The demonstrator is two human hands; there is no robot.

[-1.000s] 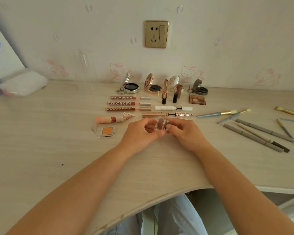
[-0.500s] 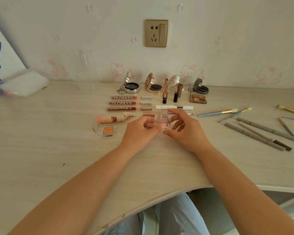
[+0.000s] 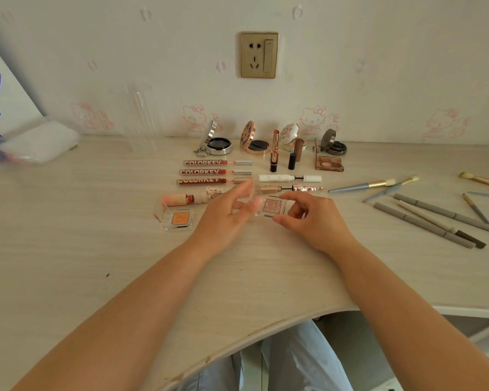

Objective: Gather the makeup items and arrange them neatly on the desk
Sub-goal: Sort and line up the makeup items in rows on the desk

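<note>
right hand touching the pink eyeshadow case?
Touching. Head view: right hand pinches the pink eyeshadow case, index finger at its far edge and thumb at its near edge.

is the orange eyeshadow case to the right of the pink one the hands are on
No, the orange eyeshadow case lies to the left of the pink eyeshadow case, beyond the left hand.

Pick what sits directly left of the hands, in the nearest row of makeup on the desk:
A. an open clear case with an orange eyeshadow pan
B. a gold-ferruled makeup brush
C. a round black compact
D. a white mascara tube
A: the open clear case with the orange eyeshadow pan lies on the desk just left of the left hand; the other items lie elsewhere.
</note>
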